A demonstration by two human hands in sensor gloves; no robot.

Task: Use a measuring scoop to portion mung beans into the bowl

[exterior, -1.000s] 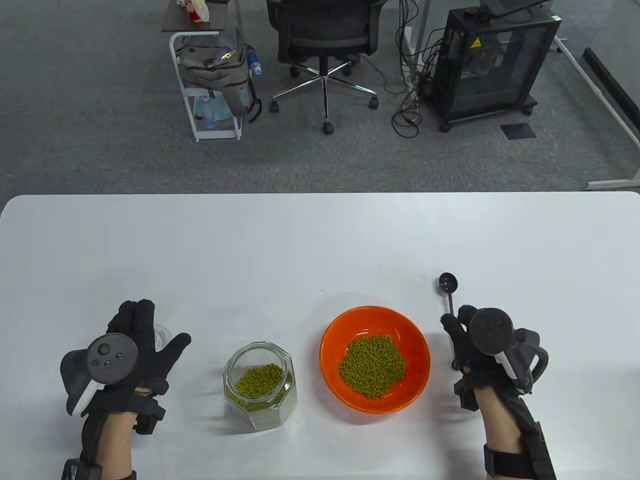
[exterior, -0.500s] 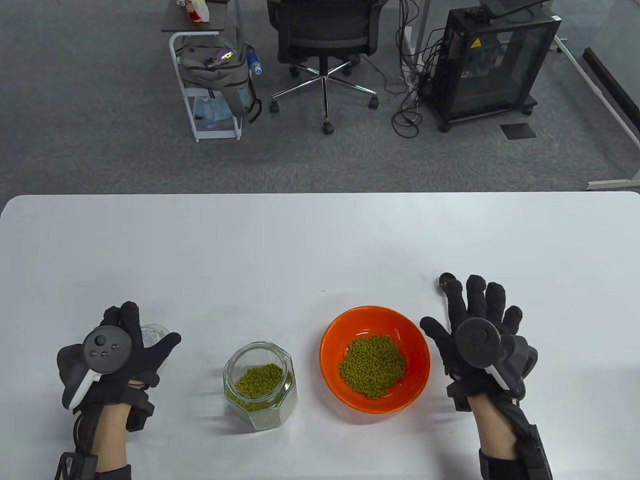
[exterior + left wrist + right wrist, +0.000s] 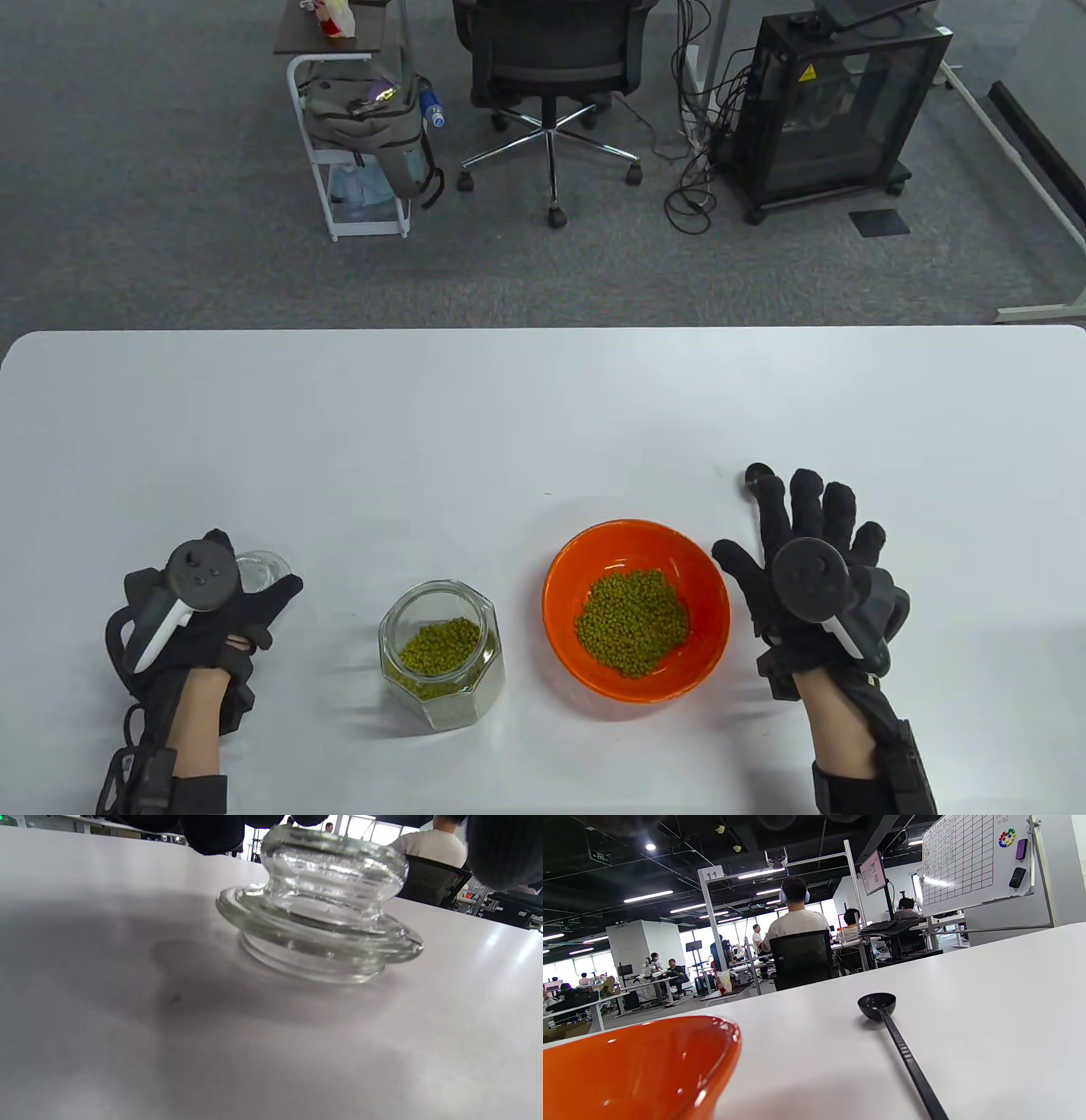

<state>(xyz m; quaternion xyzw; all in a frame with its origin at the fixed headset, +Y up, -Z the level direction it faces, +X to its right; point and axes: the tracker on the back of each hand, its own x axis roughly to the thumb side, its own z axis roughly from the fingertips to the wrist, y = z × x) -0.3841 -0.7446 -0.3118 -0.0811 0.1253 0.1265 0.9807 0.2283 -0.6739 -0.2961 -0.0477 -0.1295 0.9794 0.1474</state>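
An orange bowl (image 3: pixel 567 556) (image 3: pixel 640 1065) with a pile of mung beans (image 3: pixel 632 621) stands right of centre. To its left is an open glass jar (image 3: pixel 441 654) partly filled with beans. The black measuring scoop (image 3: pixel 758 475) (image 3: pixel 878 1003) lies on the table right of the bowl. My right hand (image 3: pixel 797 526) is spread flat over its handle and holds nothing. My left hand (image 3: pixel 212 611) arches over the glass lid (image 3: pixel 265 567) (image 3: pixel 318 921), which rests on the table. Its fingertips (image 3: pixel 212 832) hang around the knob, with the thumb (image 3: pixel 505 849) apart from it.
The white table (image 3: pixel 543 407) stretches wide beyond the jar and bowl. An office chair (image 3: pixel 551 59), a cart with a bag (image 3: pixel 365 127) and a black cabinet (image 3: pixel 840 102) stand on the floor past the far edge.
My right hand let go of the scoop handle and spread flat over it. My left hand drew back toward me and tipped down over the lid.
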